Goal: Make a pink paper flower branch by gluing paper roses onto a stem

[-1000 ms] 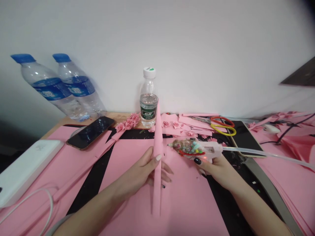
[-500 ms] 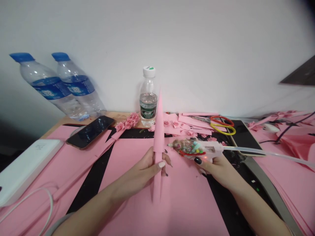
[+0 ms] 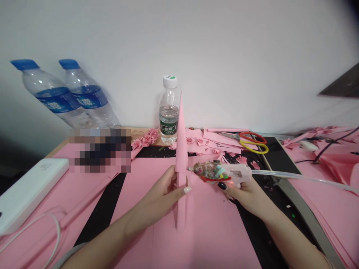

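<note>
My left hand (image 3: pixel 162 194) grips a long, tapered pink paper cone (image 3: pixel 181 149) upright, its pointed tip rising in front of the small water bottle. A narrow pink paper strip (image 3: pixel 181 213) continues below my fingers. My right hand (image 3: pixel 244 196) is shut around a hot glue gun (image 3: pixel 221 172) with a crusted, multicoloured body. Its nozzle points left, close to the cone but apparently not touching it. A long clear glue stick (image 3: pixel 297 176) runs from the back of the gun.
Two large blue-capped water bottles (image 3: pixel 64 93) lean on the white wall at left. A small water bottle (image 3: pixel 169 112), pink paper roses (image 3: pixel 147 137), scissors (image 3: pixel 252 142) and a white power bank (image 3: pixel 30 192) sit around pink sheets (image 3: pixel 213 231) on a black mat (image 3: pixel 101 216). One area at left is pixelated.
The paper cone has risen, and its tip now stands higher and more upright. The glue gun has shifted slightly left, nearer the cone.
</note>
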